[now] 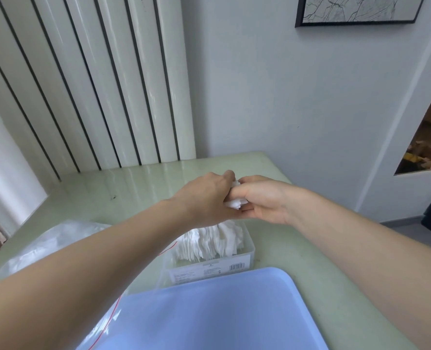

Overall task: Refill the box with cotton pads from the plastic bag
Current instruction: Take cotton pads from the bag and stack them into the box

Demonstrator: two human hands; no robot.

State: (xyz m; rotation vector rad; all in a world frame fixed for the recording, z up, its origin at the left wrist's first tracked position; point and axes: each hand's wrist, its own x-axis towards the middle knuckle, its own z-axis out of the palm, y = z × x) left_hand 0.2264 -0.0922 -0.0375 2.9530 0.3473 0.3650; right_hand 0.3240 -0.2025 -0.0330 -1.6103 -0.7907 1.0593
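From the head camera, both hands meet above the far end of the box [247, 251], the left hand [206, 198] coming in from seven o'clock and the right hand [262, 198] from four o'clock. Between them they pinch a small bunch of cotton pads [234, 203], fingers curled round it from either side, so neither hand is free. The relation that counts lies straight below: the clear box sits at six o'clock from the bunch, its long axis running roughly from nine to three o'clock, already holding a leaning fan of pads [214, 243]. Both hands are about equally near it; the drop looks short and vertical. The plastic bag [50, 243] lies at eight o'clock from the hands, under the left forearm. A blue lid [209, 314] lies nearest the camera on the green table [133, 183].
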